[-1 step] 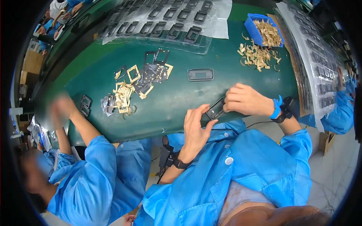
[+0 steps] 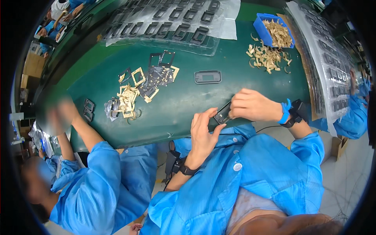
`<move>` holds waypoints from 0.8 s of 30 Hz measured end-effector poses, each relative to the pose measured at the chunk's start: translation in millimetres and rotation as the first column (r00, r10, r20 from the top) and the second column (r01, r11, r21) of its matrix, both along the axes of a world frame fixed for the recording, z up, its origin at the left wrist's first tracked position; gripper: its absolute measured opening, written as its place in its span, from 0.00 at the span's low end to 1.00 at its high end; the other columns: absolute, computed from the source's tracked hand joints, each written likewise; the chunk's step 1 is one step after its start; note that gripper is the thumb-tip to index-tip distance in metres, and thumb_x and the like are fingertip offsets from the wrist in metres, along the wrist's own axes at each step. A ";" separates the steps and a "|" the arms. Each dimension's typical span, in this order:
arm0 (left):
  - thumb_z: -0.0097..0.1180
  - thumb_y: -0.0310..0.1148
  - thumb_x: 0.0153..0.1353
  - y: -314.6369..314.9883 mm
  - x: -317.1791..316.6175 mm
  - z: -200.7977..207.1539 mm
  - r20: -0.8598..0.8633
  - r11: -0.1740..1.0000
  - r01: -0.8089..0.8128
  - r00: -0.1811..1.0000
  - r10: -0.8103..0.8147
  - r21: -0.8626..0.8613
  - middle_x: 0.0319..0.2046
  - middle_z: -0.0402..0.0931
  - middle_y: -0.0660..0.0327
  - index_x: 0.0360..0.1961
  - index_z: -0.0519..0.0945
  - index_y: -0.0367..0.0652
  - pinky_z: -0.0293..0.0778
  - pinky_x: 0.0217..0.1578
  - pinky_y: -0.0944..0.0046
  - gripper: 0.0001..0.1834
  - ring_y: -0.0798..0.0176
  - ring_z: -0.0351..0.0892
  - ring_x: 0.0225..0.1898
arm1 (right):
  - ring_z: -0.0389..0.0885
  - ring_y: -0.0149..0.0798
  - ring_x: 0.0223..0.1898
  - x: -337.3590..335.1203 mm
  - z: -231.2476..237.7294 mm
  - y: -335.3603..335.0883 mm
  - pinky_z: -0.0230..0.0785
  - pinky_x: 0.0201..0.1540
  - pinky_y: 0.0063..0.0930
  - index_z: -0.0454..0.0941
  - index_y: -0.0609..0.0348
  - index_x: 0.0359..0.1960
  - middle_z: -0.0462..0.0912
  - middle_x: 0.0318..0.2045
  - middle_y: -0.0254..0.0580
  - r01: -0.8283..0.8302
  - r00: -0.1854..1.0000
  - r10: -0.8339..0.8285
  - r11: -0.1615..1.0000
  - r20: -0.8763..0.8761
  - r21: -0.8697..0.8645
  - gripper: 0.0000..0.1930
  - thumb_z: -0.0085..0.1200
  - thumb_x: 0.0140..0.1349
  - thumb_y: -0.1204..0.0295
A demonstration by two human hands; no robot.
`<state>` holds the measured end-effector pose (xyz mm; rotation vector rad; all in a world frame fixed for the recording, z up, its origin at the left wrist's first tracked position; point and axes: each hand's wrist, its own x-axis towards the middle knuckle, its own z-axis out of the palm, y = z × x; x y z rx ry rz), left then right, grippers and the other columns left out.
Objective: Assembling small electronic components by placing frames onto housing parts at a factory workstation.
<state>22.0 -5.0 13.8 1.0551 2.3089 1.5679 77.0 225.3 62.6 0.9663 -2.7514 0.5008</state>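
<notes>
Along the near edge of the desk (image 2: 172, 117), the left hand (image 2: 201, 131) has its fingers clamped on a dark frame (image 2: 221, 117), apparently unfinished; the right hand (image 2: 250, 105) hides its right end, so whether those fingers grip it I cannot tell. Farther off lie a second dark frame (image 2: 213, 81) and a filled tray (image 2: 209, 51), their stage unclear. Flat cut-outs (image 2: 156, 76) lie left, curled strips (image 2: 270, 58) beside a blue bin (image 2: 263, 32) far right.
</notes>
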 end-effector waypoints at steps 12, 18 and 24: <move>0.75 0.24 0.44 -1.2 -0.3 -0.2 -0.058 1.000 -0.008 0.998 0.008 -0.003 0.43 0.82 0.56 0.52 0.77 0.40 0.74 0.44 0.58 0.31 0.53 0.77 0.43 | 0.72 0.31 0.39 -20.2 -9.9 -24.0 0.64 0.38 0.27 0.72 0.49 0.31 0.70 0.32 0.30 -0.135 0.989 0.141 0.984 -0.047 0.119 0.07 0.57 0.55 0.66; 0.75 0.23 0.45 -1.0 -0.5 -0.8 -0.071 1.000 -0.006 0.997 0.006 0.002 0.43 0.82 0.55 0.53 0.77 0.40 0.75 0.45 0.58 0.31 0.53 0.78 0.44 | 0.72 0.32 0.40 -20.5 -9.6 -19.6 0.65 0.40 0.27 0.73 0.49 0.32 0.70 0.32 0.31 -0.135 0.989 0.144 0.978 -0.047 0.159 0.06 0.56 0.55 0.66; 0.75 0.23 0.44 -1.9 -0.2 0.2 -0.043 1.000 0.001 0.999 -0.002 -0.018 0.43 0.82 0.55 0.53 0.77 0.39 0.75 0.45 0.58 0.32 0.53 0.78 0.45 | 0.73 0.32 0.41 -13.7 -8.4 -7.9 0.66 0.42 0.27 0.75 0.50 0.35 0.70 0.32 0.31 -0.094 0.994 0.100 0.985 -0.033 0.147 0.07 0.55 0.54 0.68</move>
